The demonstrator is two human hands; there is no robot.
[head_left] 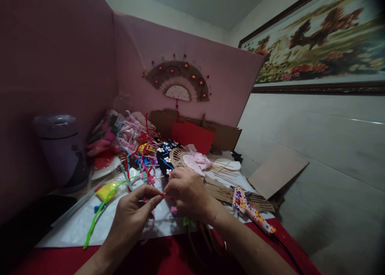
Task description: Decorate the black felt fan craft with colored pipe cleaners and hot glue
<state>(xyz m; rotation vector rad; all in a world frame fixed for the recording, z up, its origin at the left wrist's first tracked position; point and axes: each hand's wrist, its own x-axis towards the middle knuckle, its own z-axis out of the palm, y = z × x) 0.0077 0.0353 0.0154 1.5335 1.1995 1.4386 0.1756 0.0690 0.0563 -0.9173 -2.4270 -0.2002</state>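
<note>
My left hand (136, 210) and my right hand (188, 192) meet over the near part of the table, thumbs and fingertips pinched together. Between them shows a small bit of red pipe cleaner (163, 194), mostly covered by the fingers. Just beyond my right hand lies a black fan (164, 156) with white flowers, blue squiggles and a pink dotted bow (197, 160). A pink pompom-like piece (173, 210) sits below the fingertips. Left of my left hand runs a bright green pipe cleaner (95, 223).
A flower-patterned glue gun (251, 212) with a black cord lies at right. Corrugated cardboard (224, 192), thin sticks and red card (192, 137) lie behind. Tangled pipe cleaners (128, 146) and a lidded purple container (61, 154) stand left. A brown fan (180, 76) hangs on the pink panel.
</note>
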